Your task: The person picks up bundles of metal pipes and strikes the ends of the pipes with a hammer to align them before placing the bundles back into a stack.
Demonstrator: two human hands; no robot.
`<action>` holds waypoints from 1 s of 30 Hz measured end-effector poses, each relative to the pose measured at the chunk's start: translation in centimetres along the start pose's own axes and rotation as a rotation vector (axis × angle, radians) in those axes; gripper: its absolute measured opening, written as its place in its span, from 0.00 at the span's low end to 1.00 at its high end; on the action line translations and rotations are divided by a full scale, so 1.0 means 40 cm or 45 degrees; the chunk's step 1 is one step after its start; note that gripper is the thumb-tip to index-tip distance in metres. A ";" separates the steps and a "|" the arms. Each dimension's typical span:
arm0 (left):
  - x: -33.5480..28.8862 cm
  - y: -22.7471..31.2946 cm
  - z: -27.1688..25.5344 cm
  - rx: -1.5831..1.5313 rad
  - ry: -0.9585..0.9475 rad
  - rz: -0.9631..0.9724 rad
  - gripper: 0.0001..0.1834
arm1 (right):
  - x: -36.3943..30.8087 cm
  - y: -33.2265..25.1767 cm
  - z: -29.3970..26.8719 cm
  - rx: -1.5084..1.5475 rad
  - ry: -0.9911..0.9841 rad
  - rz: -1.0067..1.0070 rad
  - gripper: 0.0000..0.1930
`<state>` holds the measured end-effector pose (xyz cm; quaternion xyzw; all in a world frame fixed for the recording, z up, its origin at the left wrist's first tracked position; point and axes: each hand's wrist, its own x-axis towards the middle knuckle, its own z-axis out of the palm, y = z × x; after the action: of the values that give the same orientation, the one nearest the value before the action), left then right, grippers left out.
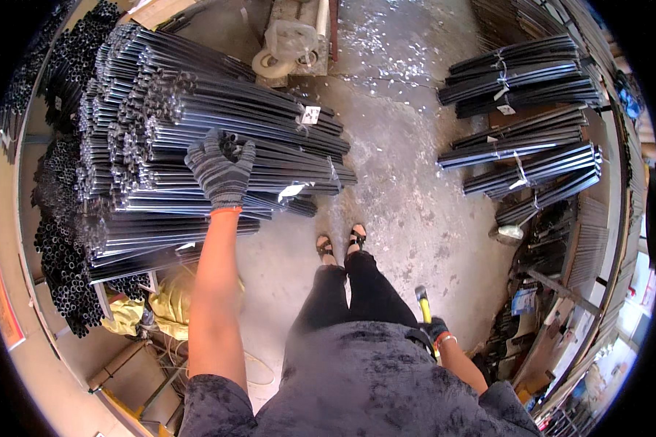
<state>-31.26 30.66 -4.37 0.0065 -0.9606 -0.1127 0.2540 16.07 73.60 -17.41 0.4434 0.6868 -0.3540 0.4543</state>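
Observation:
My left hand (222, 169), in a grey striped knit glove with an orange cuff, is over a big stack of bundled dark metal tubes (262, 116). Its fingers are curled in. Whatever they close on, if anything, is hard to make out against the dark tubes. Down by my right hip, my right hand (436, 330), also gloved, grips a hammer (425, 309) with a yellow handle, its head pointing forward. White tags (310, 115) and ties hang on some of the bundles.
More tube bundles (517, 80) lie along the right side. A rack of upright tubes (65, 262) stands at the far left. Yellow sacking (173, 302) sits below the stack. Ahead, a roll of tape (273, 64) rests by a bench. Bright scraps litter the concrete floor (393, 138).

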 end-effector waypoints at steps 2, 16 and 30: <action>-0.030 0.020 -0.022 -0.055 -0.037 0.061 0.40 | 0.013 -0.015 0.025 -0.101 0.089 -0.093 0.20; -0.307 0.226 -0.191 -0.151 -0.176 0.265 0.38 | 0.037 -0.071 -0.201 -0.490 0.129 -0.067 0.21; -0.365 0.565 -0.420 -0.278 -0.239 0.285 0.28 | 0.277 0.046 -0.613 0.046 0.127 0.075 0.15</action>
<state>-9.32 50.13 7.69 -0.1385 -0.9569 -0.1876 0.1733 8.01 99.23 -19.72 0.4885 0.6888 -0.3304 0.4216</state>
